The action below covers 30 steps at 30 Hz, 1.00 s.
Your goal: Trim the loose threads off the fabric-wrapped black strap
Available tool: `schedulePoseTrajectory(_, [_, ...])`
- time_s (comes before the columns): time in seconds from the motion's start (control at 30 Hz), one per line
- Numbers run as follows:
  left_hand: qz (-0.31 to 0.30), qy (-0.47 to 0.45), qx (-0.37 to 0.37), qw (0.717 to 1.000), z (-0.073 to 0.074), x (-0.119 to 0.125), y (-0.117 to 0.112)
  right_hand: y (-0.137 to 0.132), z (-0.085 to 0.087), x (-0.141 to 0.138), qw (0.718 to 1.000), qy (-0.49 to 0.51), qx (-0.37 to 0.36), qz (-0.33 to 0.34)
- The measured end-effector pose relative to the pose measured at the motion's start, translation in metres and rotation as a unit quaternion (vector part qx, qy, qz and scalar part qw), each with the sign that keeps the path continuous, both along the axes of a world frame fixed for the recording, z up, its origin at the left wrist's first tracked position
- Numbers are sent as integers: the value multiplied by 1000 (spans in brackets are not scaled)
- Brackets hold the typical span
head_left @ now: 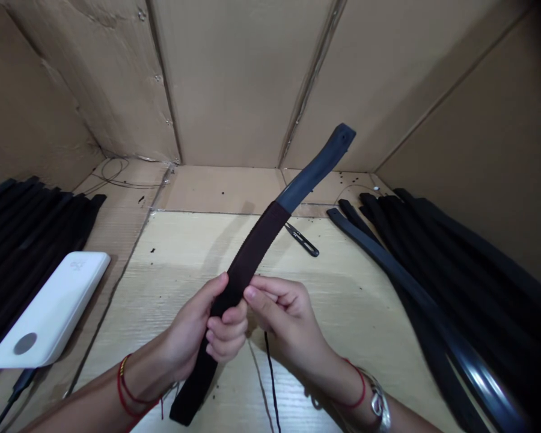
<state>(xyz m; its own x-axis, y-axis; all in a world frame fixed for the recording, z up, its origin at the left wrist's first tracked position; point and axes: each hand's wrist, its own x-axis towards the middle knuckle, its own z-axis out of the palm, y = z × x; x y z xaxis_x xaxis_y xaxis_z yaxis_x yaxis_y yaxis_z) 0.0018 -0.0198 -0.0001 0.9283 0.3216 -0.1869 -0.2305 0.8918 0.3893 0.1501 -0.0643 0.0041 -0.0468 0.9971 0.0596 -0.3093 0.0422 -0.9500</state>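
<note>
My left hand (220,334) is wrapped round a long, slightly curved strip with a dark fabric sleeve (258,240) over its lower part. The strip's bare grey-black end (318,165) sticks out at the upper right and has a small hole near its tip. A stitched-looking ridge runs along the sleeve's edge. My right hand (282,307) is closed in a pinch at the sleeve's right edge, beside the left fingers; what lies between its fingertips is hidden. From below it hangs a black cord (270,367). Beyond the sleeve, small black thread snips (303,239) lie on the table.
A white power bank (56,307) with a plugged-in cable lies at left, beside a stack of dark sleeved strips (22,234). To the right are bare black strips (397,264) and more dark strips (460,252). Cardboard walls (238,84) enclose the table (171,258).
</note>
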Motion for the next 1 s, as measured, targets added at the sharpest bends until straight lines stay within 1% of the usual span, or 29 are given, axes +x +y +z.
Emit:
schedulePoseTrajectory(0.07, [-7, 6, 20, 1000, 0, -1, -1, -2, 2, -1, 1000, 7, 11, 20])
schedulePoseTrajectory(0.13, [-19, 12, 37, 999, 1, -2, -1, -3, 4, -1, 1000, -1, 24, 19])
schedulePoseTrajectory(0.2, [-22, 42, 55, 997, 2, -4, 0, -2, 4, -2, 999, -34, 25, -2])
schedulePoseTrajectory(0.27, [7, 107, 109, 988, 4, -3, 1, -1, 2, -2, 996, -69, 22, -45])
schedulePoseTrajectory(0.33, [64, 184, 205, 959, 4, -2, 3, 2, 1, 0, 992, -84, 20, -88])
schedulePoseTrajectory(0.4, [117, 238, 294, 919, 3, 0, 5, 5, 0, 1, 989, -81, 22, -122])
schedulePoseTrajectory(0.43, [137, 255, 320, 902, 3, 1, 5, 6, 0, 2, 988, -81, 22, -130])
schedulePoseTrajectory(0.47, [151, 267, 334, 891, 2, 2, 6, 7, 0, 3, 988, -78, 23, -133])
schedulePoseTrajectory(0.53, [176, 286, 332, 882, 1, 3, 4, 7, 0, 3, 991, -60, 25, -120])
schedulePoseTrajectory(0.6, [196, 291, 309, 884, 2, 3, 2, 6, 0, 3, 995, -27, 22, -92])
schedulePoseTrajectory(0.67, [204, 275, 290, 894, 2, 3, -1, 4, -1, 3, 997, 12, 20, -76])
schedulePoseTrajectory(0.77, [202, 240, 278, 908, 3, 4, -5, 2, -3, 3, 996, 42, 19, -73])
schedulePoseTrajectory(0.87, [194, 223, 243, 924, 3, 5, -8, 1, -6, 2, 996, 42, 13, -76])
schedulePoseTrajectory(1.0, [177, 206, 183, 945, 2, 7, -10, 0, -9, 0, 995, 24, 9, -100])
